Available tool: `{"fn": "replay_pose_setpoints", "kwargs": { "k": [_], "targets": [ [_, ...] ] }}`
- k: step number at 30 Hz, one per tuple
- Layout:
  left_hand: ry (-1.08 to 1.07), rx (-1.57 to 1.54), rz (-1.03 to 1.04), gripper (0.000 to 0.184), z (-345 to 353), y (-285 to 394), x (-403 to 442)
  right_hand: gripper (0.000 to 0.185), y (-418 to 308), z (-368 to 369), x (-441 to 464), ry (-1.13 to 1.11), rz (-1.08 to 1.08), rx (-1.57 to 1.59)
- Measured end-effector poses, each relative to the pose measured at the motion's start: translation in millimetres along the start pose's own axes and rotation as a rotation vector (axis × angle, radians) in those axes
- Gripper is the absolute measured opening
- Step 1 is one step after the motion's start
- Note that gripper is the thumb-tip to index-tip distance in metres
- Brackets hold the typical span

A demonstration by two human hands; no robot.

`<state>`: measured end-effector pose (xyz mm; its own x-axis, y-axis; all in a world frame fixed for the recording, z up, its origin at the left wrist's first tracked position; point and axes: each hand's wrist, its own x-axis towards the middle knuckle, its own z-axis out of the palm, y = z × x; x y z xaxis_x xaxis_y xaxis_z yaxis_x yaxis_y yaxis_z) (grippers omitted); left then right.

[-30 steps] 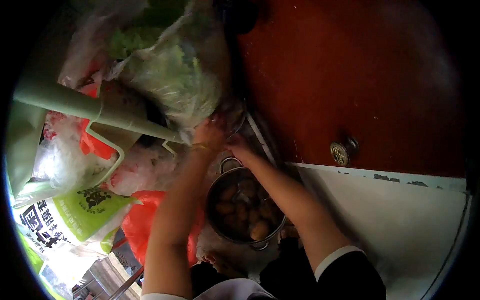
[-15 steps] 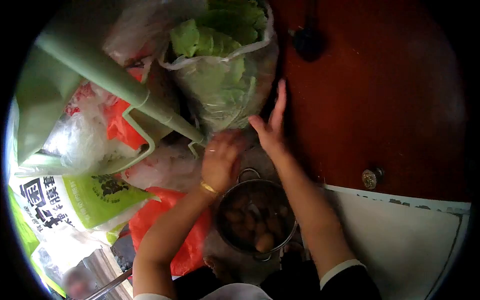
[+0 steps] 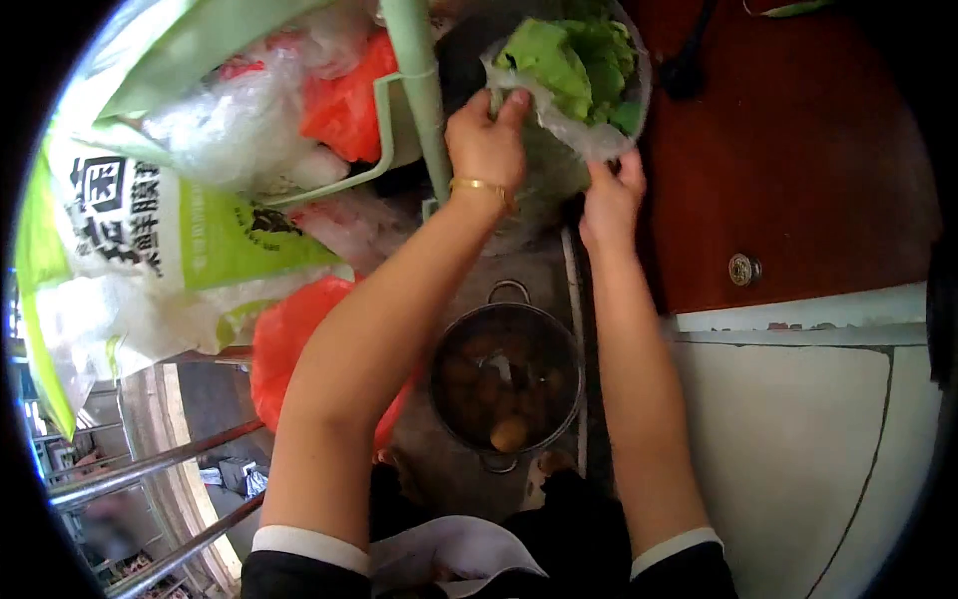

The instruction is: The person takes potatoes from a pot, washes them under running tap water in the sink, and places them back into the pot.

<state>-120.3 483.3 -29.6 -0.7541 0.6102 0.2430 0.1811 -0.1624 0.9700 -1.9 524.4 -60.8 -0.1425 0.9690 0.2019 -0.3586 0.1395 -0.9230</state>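
Note:
A clear plastic bag [image 3: 584, 138] of green leafy vegetables [image 3: 561, 68] stands at the top middle. My left hand [image 3: 487, 150], with a gold bracelet at its wrist, pinches the left side of the bag's rim between thumb and fingers. On the rim's near right side, the fingers of my right hand [image 3: 611, 198] are closed on the plastic. The leaves show through the bag's mouth. Below my hands, a two-handled metal pot [image 3: 580, 377] sits on the floor, holding water and several round brown things, one poking above the surface.
A pale green rack [image 3: 415, 90] with bagged goods stands at upper left. Under it lie a green-and-white printed bag [image 3: 215, 235] and a red plastic bag [image 3: 289, 319]. A red-brown wooden cabinet [image 3: 798, 170] with a round knob flanks the right side, and metal railings [image 3: 160, 464] are at lower left.
Both hands have moved up to the bag's mouth and taken hold of its rim. The right hand, spread beside the bag before, is now closed. The camera view has shifted.

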Motion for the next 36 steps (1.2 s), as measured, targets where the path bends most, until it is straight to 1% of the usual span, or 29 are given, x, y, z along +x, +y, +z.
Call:
{"fn": "replay_pose_setpoints", "kwargs": {
  "k": [1, 2, 4, 6, 7, 8, 10, 11, 13, 14, 16, 17, 19, 21, 22, 23, 24, 25, 26, 27, 28, 29, 30, 31, 32, 33, 34, 35, 36],
  "targets": [
    [-0.025, -0.084, 0.032, 0.026, -7, 12, -11, 0.029, -10, 2, -11, 0.009, -0.013, -0.009],
    [-0.015, -0.076, 0.038, 0.026, -18, 25, -18, 0.022, -21, 2, -21, -0.016, -0.037, -0.04],
    [-0.091, -0.411, -0.117, 0.021, -37, 47, -36, 0.014, -48, -3, -39, -0.094, -0.005, -0.004],
    [-0.192, -0.497, -0.312, 0.025, -62, 83, -58, 0.013, -93, -2, -61, -0.132, 0.016, -0.067],
    [-0.25, -0.523, -0.309, 0.029, -73, 87, -64, 0.015, -112, -8, -68, -0.233, -0.029, -0.19],
    [-0.251, -0.524, -0.304, 0.029, -85, 97, -72, 0.015, -129, -10, -79, -0.233, -0.034, -0.188],
    [-0.21, -0.579, -0.573, 0.025, -106, 121, -91, 0.018, -155, -11, -92, -0.405, -0.107, -0.33],
    [-0.21, -0.571, -0.559, 0.025, -115, 127, -100, 0.019, -165, -10, -93, -0.463, -0.137, -0.37],
    [-0.261, -0.597, -0.699, 0.028, -131, 134, -121, 0.023, -178, -13, -92, -0.442, -0.08, -0.386],
    [-0.316, -0.527, -0.697, 0.026, -137, 121, -134, 0.021, -175, -14, -84, -0.369, -0.064, -0.295],
    [-0.392, -0.329, -0.611, 0.021, -142, 108, -158, 0.019, -175, -14, -74, -0.276, -0.048, -0.333],
    [-0.504, -0.228, -0.625, 0.021, -147, 95, -167, 0.019, -171, -13, -72, -0.301, -0.073, -0.378],
    [-0.771, -0.024, -0.529, 0.017, -153, 69, -182, 0.019, -159, -7, -70, -0.352, -0.058, -0.453],
    [-1.122, 0.238, 0.066, 0.019, -148, 57, -193, 0.02, -151, 5, -61, -0.494, -0.02, -0.547],
    [-1.137, 0.265, 0.199, 0.018, -141, 60, -204, 0.022, -143, 13, -53, -0.555, 0.025, -0.614],
    [-1.199, 0.44, 0.2, 0.02, -134, 68, -214, 0.025, -132, 19, -42, -0.605, -0.018, -0.741],
    [-1.193, 0.43, 0.199, 0.02, -127, 68, -221, 0.027, -114, 24, -28, -0.656, -0.01, -0.81],
    [-1.162, 0.509, 0.338, 0.02, -119, 67, -228, 0.03, -95, 28, -14, -0.701, -0.002, -0.881],
    [-1.125, 0.588, 0.478, 0.021, -112, 65, -233, 0.029, -74, 33, -3, -0.724, 0.072, -1.022],
    [-1.121, 0.578, 0.486, 0.021, -105, 64, -237, 0.036, -47, 33, 4, -0.788, 0.116, -1.172],
    [-1.212, 0.583, 0.458, 0.024, -98, 62, -240, 0.047, -37, 39, -4, -0.863, 0.053, -1.494],
    [-1.305, 0.592, 0.435, 0.027, -94, 62, -239, 0.057, -18, 39, -10, -0.944, 0.12, -1.724],
    [-1.305, 0.589, 0.45, 0.027, -95, 62, -230, 0.061, -3, 39, -17, -1.045, 0.221, -1.788],
    [-1.454, 0.421, 0.415, 0.03, -99, 62, -215, 0.064, 25, 31, -22, -1.106, 0.259, -1.85],
    [-1.597, 0.247, 0.375, 0.032, -104, 60, -199, 0.064, 45, 17, -32, -1.144, 0.139, -1.83],
    [-1.649, 0.091, 0.282, 0.037, -107, 51, -182, 0.061, 77, -8, -35, -1.184, -0.041, -1.732],
    [-1.604, 0.207, 0.187, 0.038, -116, 51, -162, 0.061, 87, -15, -39, -1.169, -0.043, -1.73],
    [-1.553, 0.323, 0.091, 0.04, -124, 49, -144, 0.055, 95, -18, -42, -1.016, 0.123, -1.681],
    [-1.397, 0.466, 0.099, 0.04, -129, 34, -133, 0.05, 104, -22, -44, -0.868, 0.292, -1.619]
  ]
}}
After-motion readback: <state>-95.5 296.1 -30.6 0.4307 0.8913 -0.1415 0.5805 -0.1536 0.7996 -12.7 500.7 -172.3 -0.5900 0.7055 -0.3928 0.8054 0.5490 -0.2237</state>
